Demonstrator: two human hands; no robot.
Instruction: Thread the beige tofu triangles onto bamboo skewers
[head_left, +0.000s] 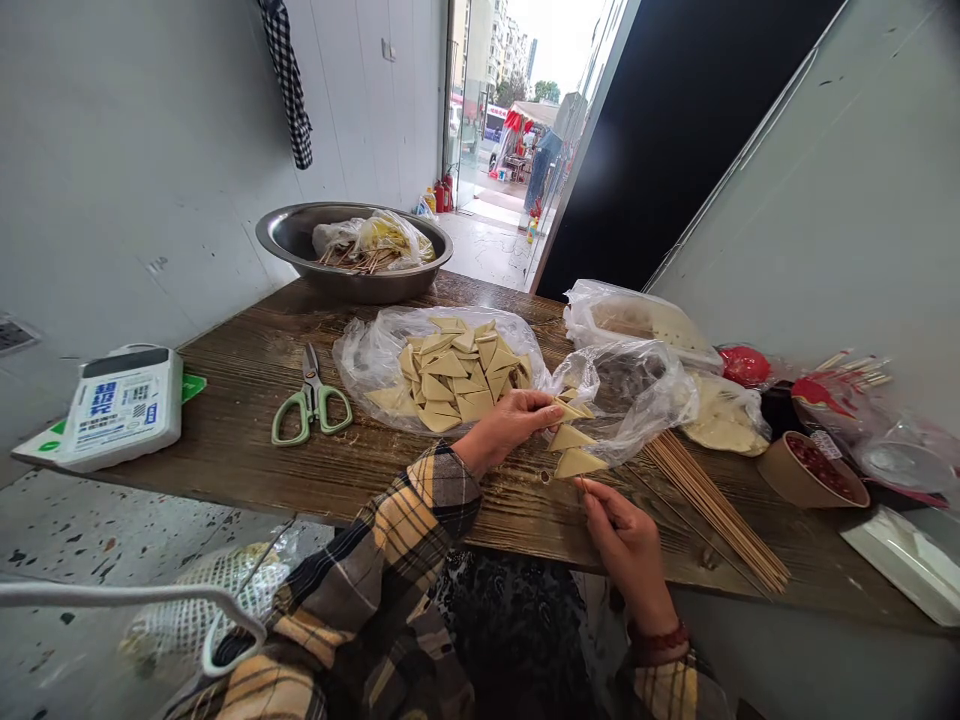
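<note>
My left hand (pixel 506 428) pinches a pale tan triangle of what looks like tofu sheet (pixel 571 408) between thumb and fingers. Below it, more triangles (pixel 579 462) sit spaced along a thin skewer. Its lower end (pixel 583 485) is gripped by the fingertips of my right hand (pixel 626 545), near the table's front edge. Just beyond my left hand, a heap of the same triangles (pixel 465 375) lies on a spread clear plastic bag (pixel 367 345). A bundle of bare wooden skewers (pixel 724 520) rests to the right of my right hand.
Green-handled scissors (pixel 311 405) lie left of the heap. A metal basin (pixel 352 287) holding bagged skewers stands at the back left, a white boxy device (pixel 124 405) at the far left. Plastic bags (pixel 637 320) and a paper bowl with red contents (pixel 780 468) are on the right.
</note>
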